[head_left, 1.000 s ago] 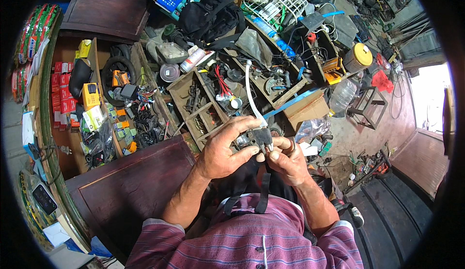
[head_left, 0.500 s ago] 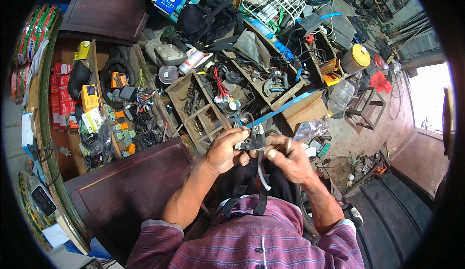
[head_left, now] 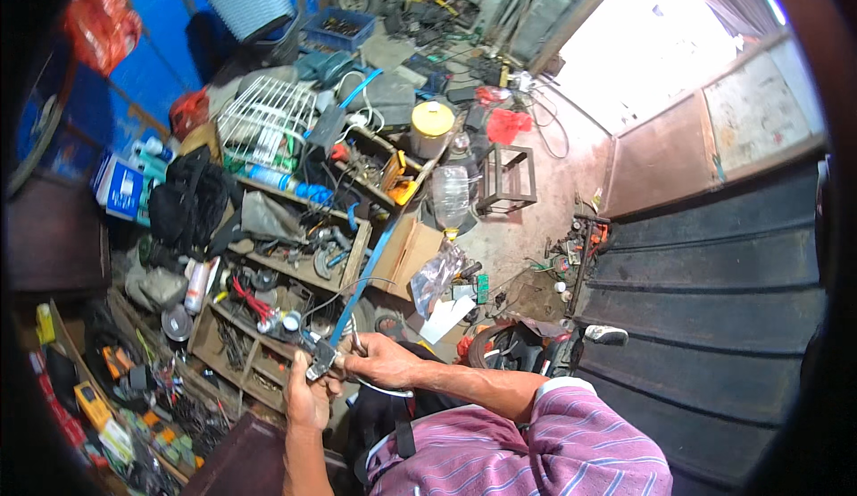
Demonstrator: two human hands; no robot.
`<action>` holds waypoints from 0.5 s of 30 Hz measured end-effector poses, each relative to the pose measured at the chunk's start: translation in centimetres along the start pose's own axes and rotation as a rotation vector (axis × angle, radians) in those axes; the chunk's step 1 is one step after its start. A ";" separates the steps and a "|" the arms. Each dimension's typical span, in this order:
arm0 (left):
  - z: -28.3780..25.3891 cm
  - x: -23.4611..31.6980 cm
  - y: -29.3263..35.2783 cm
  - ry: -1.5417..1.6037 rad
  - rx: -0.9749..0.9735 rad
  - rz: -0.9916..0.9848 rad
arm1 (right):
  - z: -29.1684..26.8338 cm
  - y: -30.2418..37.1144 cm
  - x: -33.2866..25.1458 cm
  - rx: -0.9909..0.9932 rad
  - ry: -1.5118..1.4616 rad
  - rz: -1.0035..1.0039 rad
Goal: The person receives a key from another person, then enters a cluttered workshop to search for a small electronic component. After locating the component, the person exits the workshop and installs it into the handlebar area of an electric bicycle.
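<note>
- Brake lever assembly (head_left: 319,353) is up between both hands, just in front of the wooden compartment tray (head_left: 248,364); chunky dark bracket, smooth pale curved lever
- Left hand (head_left: 306,398) has fingers and thumb closed round the bracket
- Right hand (head_left: 388,362) is curled in against it too, exact grip hidden
- Thin bendy cable (head_left: 359,281) arcs above
- Nearby: creased cardboard box (head_left: 415,259), ribbed see-through plastic jug (head_left: 449,194), white wire-grid basket (head_left: 268,112)
</note>
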State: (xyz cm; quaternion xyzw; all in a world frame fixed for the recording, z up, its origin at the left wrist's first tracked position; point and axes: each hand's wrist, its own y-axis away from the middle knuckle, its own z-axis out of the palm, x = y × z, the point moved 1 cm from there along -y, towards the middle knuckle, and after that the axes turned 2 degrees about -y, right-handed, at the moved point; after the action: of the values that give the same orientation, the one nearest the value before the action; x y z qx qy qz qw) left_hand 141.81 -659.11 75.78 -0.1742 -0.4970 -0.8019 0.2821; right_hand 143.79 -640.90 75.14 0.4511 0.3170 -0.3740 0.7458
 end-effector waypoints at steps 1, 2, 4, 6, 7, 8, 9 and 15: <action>0.5 0.1 -0.1 -0.051 0.038 0.039 | -0.1 -0.1 0.0 0.034 -0.018 -0.016; 1.2 0.3 -0.2 -0.098 0.014 0.072 | -1.0 0.6 -0.6 0.036 0.039 0.063; 1.9 0.8 -0.1 -0.168 -0.035 0.090 | -1.4 1.1 -0.8 0.054 0.040 0.049; 2.3 1.0 -0.2 -0.208 -0.097 0.065 | -1.9 1.4 -0.7 0.031 0.035 0.006; 2.2 0.9 -0.3 -0.219 -0.129 0.051 | -2.2 1.7 -1.0 0.023 0.050 -0.002; 2.5 1.0 -0.2 -0.231 -0.151 0.034 | -2.5 2.0 -1.4 0.015 0.066 -0.009; 2.3 0.9 -0.3 -0.227 -0.175 0.009 | -2.8 2.4 -1.9 0.008 0.081 -0.013; 3.7 -0.4 -0.3 -0.057 -0.243 -0.134 | -6.7 1.9 0.1 -0.200 -0.471 0.110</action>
State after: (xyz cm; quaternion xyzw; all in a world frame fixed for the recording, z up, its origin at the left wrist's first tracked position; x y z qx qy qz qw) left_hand 141.94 -655.56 77.04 -0.1963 -0.4145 -0.8680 0.1903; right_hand 144.54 -634.18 73.28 0.2922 0.1449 -0.3943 0.8592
